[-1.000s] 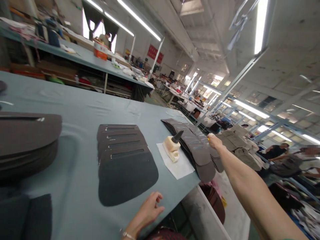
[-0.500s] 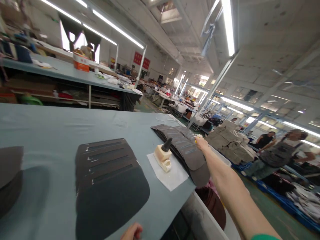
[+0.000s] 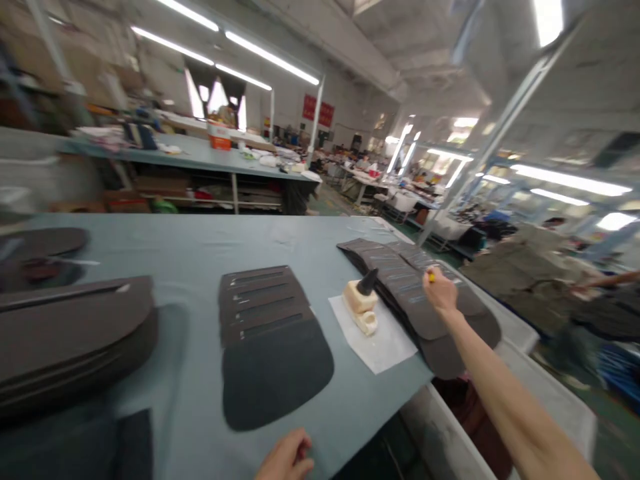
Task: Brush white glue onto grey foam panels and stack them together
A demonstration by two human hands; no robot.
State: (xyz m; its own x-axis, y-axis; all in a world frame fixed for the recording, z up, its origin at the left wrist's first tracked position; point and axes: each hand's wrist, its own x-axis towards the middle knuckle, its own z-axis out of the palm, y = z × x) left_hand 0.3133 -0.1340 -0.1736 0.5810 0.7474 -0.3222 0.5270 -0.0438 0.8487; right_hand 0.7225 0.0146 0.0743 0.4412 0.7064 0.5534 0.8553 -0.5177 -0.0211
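My right hand (image 3: 440, 291) is closed on a small brush (image 3: 431, 275); only a bit of yellow shows at the fingers. It is over a fanned stack of dark brown panels (image 3: 415, 313) with slots, at the table's right side. My left hand (image 3: 287, 457) is low in the view near the front edge, fingers loosely curled, holding nothing visible. Beyond it a dark slotted panel (image 3: 275, 360) lies flat. Between panel and stack, a cream glue pot (image 3: 361, 300) with a black cone on top stands on a white sheet (image 3: 383, 350).
The blue-green table (image 3: 190, 267) carries another pile of dark panels (image 3: 75, 333) at left. A pale bin (image 3: 435, 420) stands against its right edge. A second workbench (image 3: 200, 152) is behind, and a big grey-brown heap (image 3: 535, 267) at right. A person's arm (image 3: 613, 280) shows there.
The view has swung left, so the table items sit further right and more of the left pile shows. My right hand now appears nearer over the stack; more of my left hand shows.
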